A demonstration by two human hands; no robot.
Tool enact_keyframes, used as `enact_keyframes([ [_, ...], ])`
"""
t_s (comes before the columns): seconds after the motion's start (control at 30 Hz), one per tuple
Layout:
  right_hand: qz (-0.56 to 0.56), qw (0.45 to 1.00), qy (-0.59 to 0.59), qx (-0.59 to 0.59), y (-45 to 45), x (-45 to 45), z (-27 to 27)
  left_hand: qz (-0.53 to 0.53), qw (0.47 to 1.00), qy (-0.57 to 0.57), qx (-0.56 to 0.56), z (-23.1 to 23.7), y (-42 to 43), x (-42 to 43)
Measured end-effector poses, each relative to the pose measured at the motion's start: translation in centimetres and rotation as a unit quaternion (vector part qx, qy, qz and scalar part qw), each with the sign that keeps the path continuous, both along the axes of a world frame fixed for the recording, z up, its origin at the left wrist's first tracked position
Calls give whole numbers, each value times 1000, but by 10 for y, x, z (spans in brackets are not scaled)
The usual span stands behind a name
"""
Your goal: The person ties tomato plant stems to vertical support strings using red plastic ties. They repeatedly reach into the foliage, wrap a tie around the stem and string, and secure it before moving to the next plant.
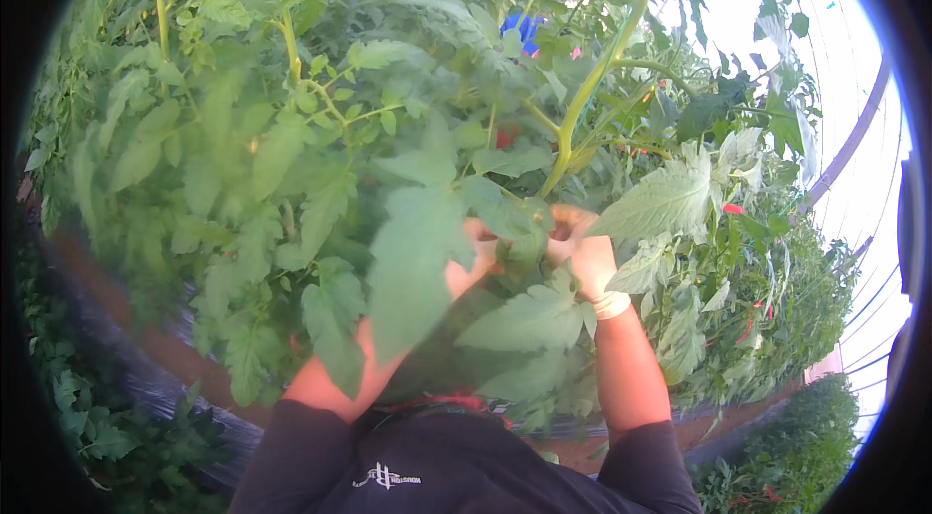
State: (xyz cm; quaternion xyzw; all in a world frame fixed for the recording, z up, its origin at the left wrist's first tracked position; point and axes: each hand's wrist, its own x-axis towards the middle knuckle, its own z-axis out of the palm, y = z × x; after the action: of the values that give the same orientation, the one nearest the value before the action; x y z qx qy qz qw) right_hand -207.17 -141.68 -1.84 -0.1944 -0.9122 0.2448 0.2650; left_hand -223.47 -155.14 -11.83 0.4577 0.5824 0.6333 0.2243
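Tomato plants with broad green leaves fill the space before me. A thick tomato stem [575, 113] leans up to the right, with a thin green twine running along it. My right hand [586, 252], a pale band [610, 305] on its wrist, is at the lower part of this stem with its fingers curled. My left hand [477, 255] is just left of it, also curled, and partly covered by a large blurred tomato leaf [415, 259]. Leaves between the two hands hide the fingertips, so I cannot make out what they grip.
Another tomato stem [287, 33] rises at the left. Red strips [732, 209] show among the right-hand plants. A blue object [523, 32] is half hidden behind foliage. Plastic sheeting [167, 368] covers ground at lower left. A curved greenhouse pole [848, 143] stands at right.
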Motion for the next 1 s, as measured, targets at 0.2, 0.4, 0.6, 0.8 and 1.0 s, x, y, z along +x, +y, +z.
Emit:
enact_keyframes([
  [0.2,-139,958,153,198,-8,4,24,196,947,241,86,38,-51,7],
  [0.4,147,969,51,193,-77,23,29,158,956,214,124,88,-57,-34],
  [0.6,74,936,-201,279,-72,22,-4,160,938,289,106,146,-43,-72],
  [0.8,10,925,-239,296,-45,35,-12,49,937,336,78,143,-45,-77],
  [1.0,-16,837,-309,451,-19,68,-32,-115,887,445,51,24,-66,-24],
])
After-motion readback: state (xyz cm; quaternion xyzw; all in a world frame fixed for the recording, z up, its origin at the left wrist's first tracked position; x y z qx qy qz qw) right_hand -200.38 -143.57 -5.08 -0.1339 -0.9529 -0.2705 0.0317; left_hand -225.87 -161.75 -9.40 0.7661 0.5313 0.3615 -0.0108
